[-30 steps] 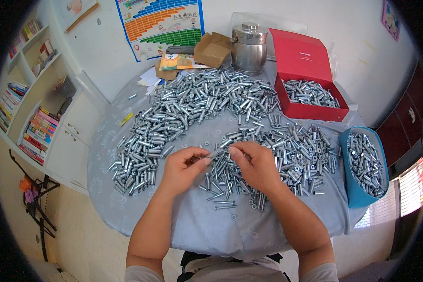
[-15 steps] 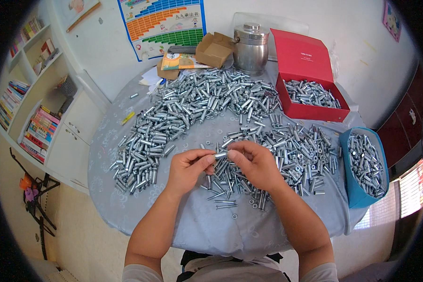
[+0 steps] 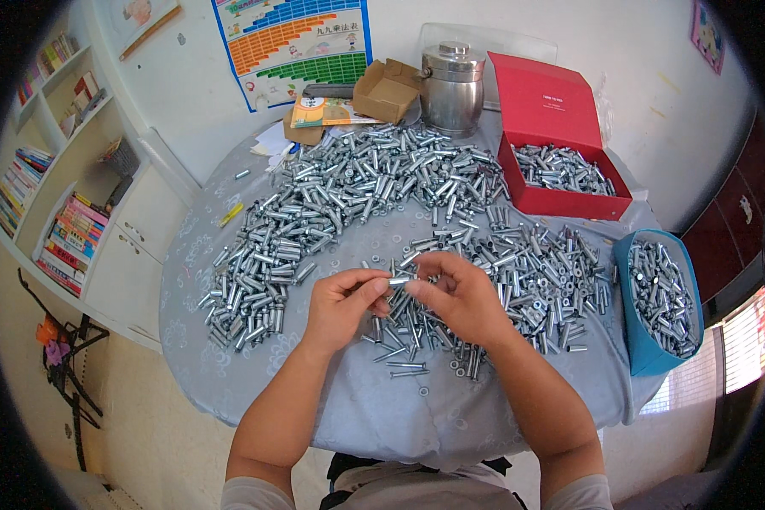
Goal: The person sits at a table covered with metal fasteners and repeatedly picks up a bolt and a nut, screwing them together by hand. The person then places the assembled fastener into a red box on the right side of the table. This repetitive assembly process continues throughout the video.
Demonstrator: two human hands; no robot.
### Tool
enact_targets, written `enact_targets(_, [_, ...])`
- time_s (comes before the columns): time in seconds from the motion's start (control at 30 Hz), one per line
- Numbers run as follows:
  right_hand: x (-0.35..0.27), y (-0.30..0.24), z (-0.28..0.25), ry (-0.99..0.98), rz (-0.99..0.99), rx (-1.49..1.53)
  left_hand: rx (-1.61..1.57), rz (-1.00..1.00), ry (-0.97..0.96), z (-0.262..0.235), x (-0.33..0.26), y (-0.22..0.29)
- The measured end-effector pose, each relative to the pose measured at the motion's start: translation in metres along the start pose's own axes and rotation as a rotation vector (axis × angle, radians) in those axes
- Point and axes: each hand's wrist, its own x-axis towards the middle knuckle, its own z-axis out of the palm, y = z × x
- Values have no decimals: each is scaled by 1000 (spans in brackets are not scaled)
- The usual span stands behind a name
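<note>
Over the middle of the table, my left hand (image 3: 340,308) pinches a short silver expansion bolt (image 3: 399,281) between thumb and fingers. The bolt lies nearly level and points to the right. At its right end, the thumb and fingers of my right hand (image 3: 461,299) close on the tip; what sits between them is partly hidden. Below and right of my hands spreads a loose pile of bolt parts (image 3: 552,297), with sleeves, nuts, washers and thin bolts. A curved heap of expansion bolts (image 3: 348,183) covers the far and left side of the table.
A red box (image 3: 561,202) with its lid up, full of metal pieces, stands at the far right. Nearer, a blue container (image 3: 654,361) holds more. A steel canister (image 3: 453,89), a cardboard box (image 3: 388,89) and a yellow marker (image 3: 231,213) are on the grey tablecloth (image 3: 374,408).
My right thumb and fingers have shifted slightly around the bolt's right end, showing more of the bolt. My left hand keeps its pinch almost in place.
</note>
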Motion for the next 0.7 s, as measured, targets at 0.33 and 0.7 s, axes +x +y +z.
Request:
enact_targets(0.33, [0,-3,-1,-19,13,-62,-24,0,-1,0,0,0])
enact_targets(0.7, [-2,-6,-2,41,-136,-170,8,-7,32,3,1,-3])
